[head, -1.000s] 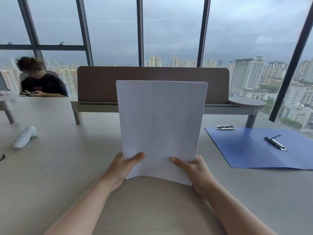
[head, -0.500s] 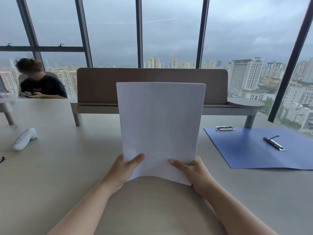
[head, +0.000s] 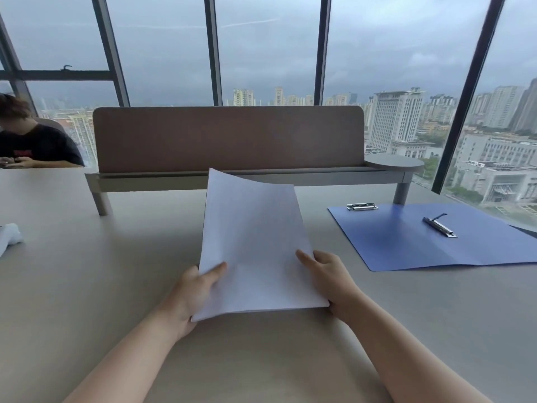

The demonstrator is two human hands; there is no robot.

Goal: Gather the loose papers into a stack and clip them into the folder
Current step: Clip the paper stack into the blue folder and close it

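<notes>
Your left hand [head: 200,286] and right hand [head: 325,271] pinch the paper stack [head: 255,251] left of the blue folder [head: 430,239]; its drooping top corner could fan sheets apart.

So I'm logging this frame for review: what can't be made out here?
- Head view: fingers of the left hand and right hand behind the white paper stack; sheet count unreadable.
- Open blue folder: right part cut by the frame edge.
- White object at the left edge: cut off, unidentifiable.
</notes>
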